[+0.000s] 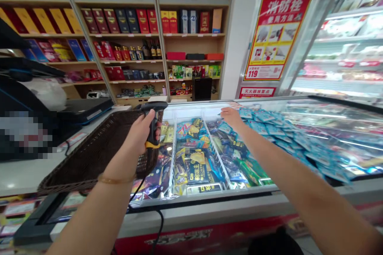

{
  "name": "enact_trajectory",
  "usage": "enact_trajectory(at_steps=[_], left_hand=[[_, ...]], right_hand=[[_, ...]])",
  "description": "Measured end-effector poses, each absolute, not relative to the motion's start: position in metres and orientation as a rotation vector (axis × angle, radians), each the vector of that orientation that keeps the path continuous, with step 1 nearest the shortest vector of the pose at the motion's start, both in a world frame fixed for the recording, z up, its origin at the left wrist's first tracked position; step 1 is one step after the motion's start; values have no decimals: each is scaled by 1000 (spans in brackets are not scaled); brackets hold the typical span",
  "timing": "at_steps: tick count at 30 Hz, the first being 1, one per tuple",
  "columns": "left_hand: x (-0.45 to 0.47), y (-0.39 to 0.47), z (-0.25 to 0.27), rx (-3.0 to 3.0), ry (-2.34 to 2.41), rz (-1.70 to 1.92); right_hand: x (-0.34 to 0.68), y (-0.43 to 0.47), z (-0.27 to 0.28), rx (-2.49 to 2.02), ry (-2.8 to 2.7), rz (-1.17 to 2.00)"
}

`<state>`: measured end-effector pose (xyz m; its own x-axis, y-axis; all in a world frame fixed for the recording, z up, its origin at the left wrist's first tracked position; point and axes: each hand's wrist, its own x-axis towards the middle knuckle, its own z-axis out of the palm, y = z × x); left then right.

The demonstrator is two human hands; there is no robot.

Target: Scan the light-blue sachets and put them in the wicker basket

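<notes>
My left hand (141,132) is wrapped round the handle of a black and yellow barcode scanner (152,127), its head pointing away from me. The scanner is above the right end of a brown woven basket (101,149), and a black cord hangs below it. My right hand (231,118) reaches to the far side of the chest freezer (191,203), fingers curled closed. A small dark tip shows by its fingers; what they hold is not clear. Below lie ice cream packets (197,163) between white wire dividers (215,147).
A heap of blue packets (278,131) lies on the freezer's glass, right of my right hand. Checkout equipment (86,109) stands on the left counter. Shelves of boxed bottles (128,22) line the back wall. A refrigerated display (344,48) stands at the right.
</notes>
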<state>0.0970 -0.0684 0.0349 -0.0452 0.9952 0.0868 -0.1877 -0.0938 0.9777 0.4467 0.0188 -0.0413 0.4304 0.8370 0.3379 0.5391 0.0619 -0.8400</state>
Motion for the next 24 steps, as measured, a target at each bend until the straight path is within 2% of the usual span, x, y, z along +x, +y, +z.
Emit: enact_trajectory(at_steps=[5,9,14,24], left_hand=[[170,-70,23,1142,929,1278],[212,-63,-7,1099,847,1198],[231,-52,-40,1203,786,1193],[227,-56,-62,1278,717,1154]], right_hand=[[542,-4,-28,-1801,-1245,-108],[582,-19,-29,-2143,-1180,-345],[598,-21,-44,-2532,-1097,-322],[596,-17,-43,-2374,-937,-353]])
